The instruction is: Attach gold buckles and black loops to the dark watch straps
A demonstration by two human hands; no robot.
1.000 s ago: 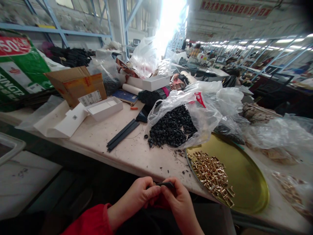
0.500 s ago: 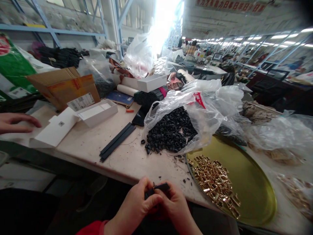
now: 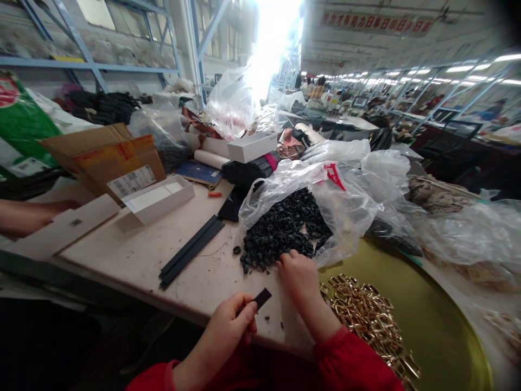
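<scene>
My left hand (image 3: 232, 320), near the table's front edge, pinches a short black strap piece (image 3: 262, 297) between thumb and fingers, its end pointing up and right. My right hand (image 3: 299, 274) is at the front edge of a heap of small black loops (image 3: 277, 231). Its fingers are curled together, and whatever lies at the tips is hidden. The heap spills from a clear plastic bag (image 3: 345, 212). Right of my right forearm, gold-coloured metal buckles (image 3: 370, 315) lie piled on a round gold tray (image 3: 431, 293).
Long black strips (image 3: 191, 250) lie left of the heap. Farther left are an open white box (image 3: 158, 198), a cardboard box (image 3: 118, 157) and another person's arm (image 3: 32, 217) behind a white box flap (image 3: 69, 228). An orange piece (image 3: 214, 194) lies near a blue booklet (image 3: 199, 172).
My right hand has left the strap piece and moved up to the black loops. My left hand keeps the strap. The other person's arm and the white box flap at left have shifted.
</scene>
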